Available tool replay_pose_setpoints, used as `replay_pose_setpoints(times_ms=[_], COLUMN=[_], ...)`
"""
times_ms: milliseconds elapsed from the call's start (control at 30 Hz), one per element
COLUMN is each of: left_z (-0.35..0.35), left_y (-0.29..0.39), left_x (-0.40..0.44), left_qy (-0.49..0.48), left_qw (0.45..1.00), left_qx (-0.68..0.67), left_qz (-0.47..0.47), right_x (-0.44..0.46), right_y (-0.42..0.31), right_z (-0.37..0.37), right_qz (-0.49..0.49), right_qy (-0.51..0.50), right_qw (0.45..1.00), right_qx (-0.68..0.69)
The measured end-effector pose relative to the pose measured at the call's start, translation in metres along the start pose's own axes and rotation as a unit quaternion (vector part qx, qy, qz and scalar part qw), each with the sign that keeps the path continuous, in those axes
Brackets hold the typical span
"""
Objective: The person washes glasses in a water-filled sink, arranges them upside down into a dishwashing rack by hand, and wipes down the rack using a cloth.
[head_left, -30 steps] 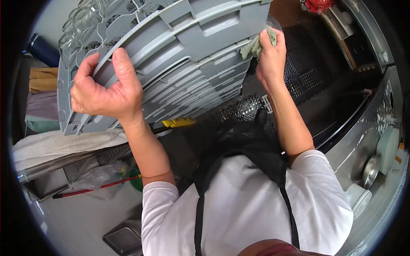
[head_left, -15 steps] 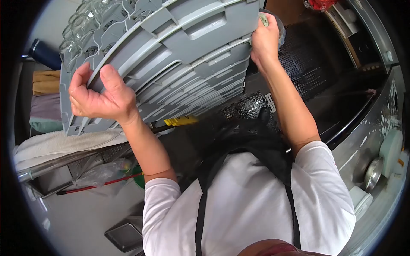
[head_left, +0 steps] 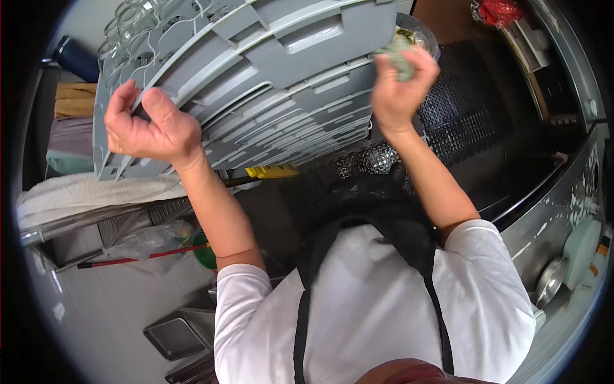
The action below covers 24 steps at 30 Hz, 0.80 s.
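Note:
A tall stack of grey plastic racks (head_left: 320,35) stands in front of me, with upturned clear glasses (head_left: 135,19) in the top one. My left hand (head_left: 153,125) is curled around the left corner of the upper rack's rim, thumb on the near side. At the right corner of the stack, my right hand (head_left: 403,89) pinches a crumpled greenish cloth (head_left: 400,59). That hand is somewhat blurred, and the cloth lies close to the rack's edge; whether they touch I cannot tell.
Folded cloths (head_left: 70,137) and a dark blue bottle (head_left: 77,59) are at the left, above a white towel (head_left: 96,198). A clear container (head_left: 422,35) stands behind my right hand. Metal bowl (head_left: 551,281) at right; metal tray (head_left: 173,339) lower left.
My right hand has drawn back from the rack's right corner, and more of the cloth shows. The clear container is more visible. My left hand stays on the rim.

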<state>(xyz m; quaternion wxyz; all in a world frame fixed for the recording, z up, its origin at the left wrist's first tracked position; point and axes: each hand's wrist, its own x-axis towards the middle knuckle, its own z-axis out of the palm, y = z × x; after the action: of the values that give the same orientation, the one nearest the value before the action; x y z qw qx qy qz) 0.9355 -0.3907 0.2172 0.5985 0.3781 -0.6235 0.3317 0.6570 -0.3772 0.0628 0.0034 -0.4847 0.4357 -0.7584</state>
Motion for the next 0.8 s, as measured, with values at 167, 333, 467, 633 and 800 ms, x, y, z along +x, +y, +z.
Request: replay_pose_setpoints(times_ms=[167,333,467,633,800], left_z=[-0.005,-0.016,-0.024,-0.053,-0.019], left_y=[0.005,0.001,0.011,0.079,0.198], left_x=[0.000,-0.002,0.000,-0.049,-0.153], left_qy=[-0.028,-0.084,-0.124,-0.133,-0.144], left_qw=[0.999,0.996,0.991,0.970,0.747], left_qx=[0.045,-0.012,-0.055,-0.201,-0.424], left_qz=[-0.011,-0.010,-0.023,-0.028,-0.492], right_x=[-0.063,-0.017,-0.041,-0.029,0.048], right_y=[-0.023,-0.013,-0.021,-0.051,-0.055], right_z=[0.003,-0.010,-0.008,-0.019,-0.023], right_qz=[-0.091,-0.099,-0.085,0.093,-0.075], right_qy=[-0.282,-0.077,-0.306,-0.334,-0.541], right_qw=[0.955,0.990,0.947,0.933,0.815], right_qx=[0.021,-0.062,-0.038,0.099,0.195])
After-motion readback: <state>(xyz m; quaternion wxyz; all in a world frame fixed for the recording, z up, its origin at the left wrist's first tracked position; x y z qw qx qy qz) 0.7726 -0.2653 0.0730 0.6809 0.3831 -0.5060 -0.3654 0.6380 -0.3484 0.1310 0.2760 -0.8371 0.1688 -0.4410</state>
